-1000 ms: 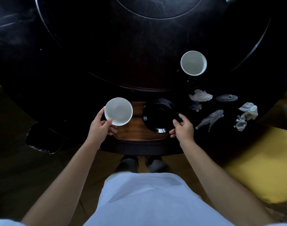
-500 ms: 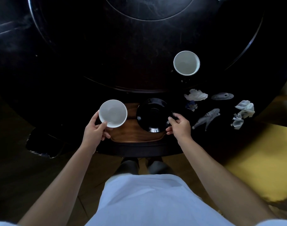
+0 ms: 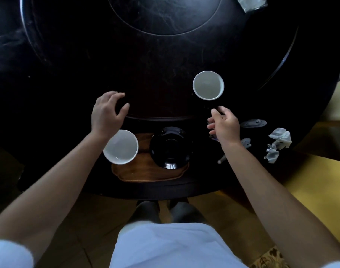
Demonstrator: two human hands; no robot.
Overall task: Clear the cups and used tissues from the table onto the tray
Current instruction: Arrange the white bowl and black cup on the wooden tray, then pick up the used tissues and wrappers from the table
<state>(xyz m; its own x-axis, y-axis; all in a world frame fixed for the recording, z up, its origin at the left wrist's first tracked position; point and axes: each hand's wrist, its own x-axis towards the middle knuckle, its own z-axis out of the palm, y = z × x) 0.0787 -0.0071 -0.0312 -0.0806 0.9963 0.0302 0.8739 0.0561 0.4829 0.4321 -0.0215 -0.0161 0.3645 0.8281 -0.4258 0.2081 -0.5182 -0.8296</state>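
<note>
A white cup (image 3: 120,147) sits at the left end of the wooden tray (image 3: 146,173), beside a black saucer (image 3: 170,147). My left hand (image 3: 107,113) hovers open over the dark table just beyond that cup, fingers spread, holding nothing. A second white cup (image 3: 208,85) stands farther out on the table. My right hand (image 3: 225,126) is stretched toward it, fingers loose, tips just short of its base. Crumpled tissues (image 3: 280,139) lie at the right edge. My right hand covers another white scrap.
The round dark table (image 3: 68,74) has a raised inner disc. Pale ceramic figures (image 3: 253,123) lie right of my right hand. A wrapped packet (image 3: 251,3) is at the far top right. Yellow seating (image 3: 319,180) stands beside the table on the right.
My left hand let go of the white cup, which now rests on the tray, and moved forward. My right hand left the black saucer and reached toward the far cup.
</note>
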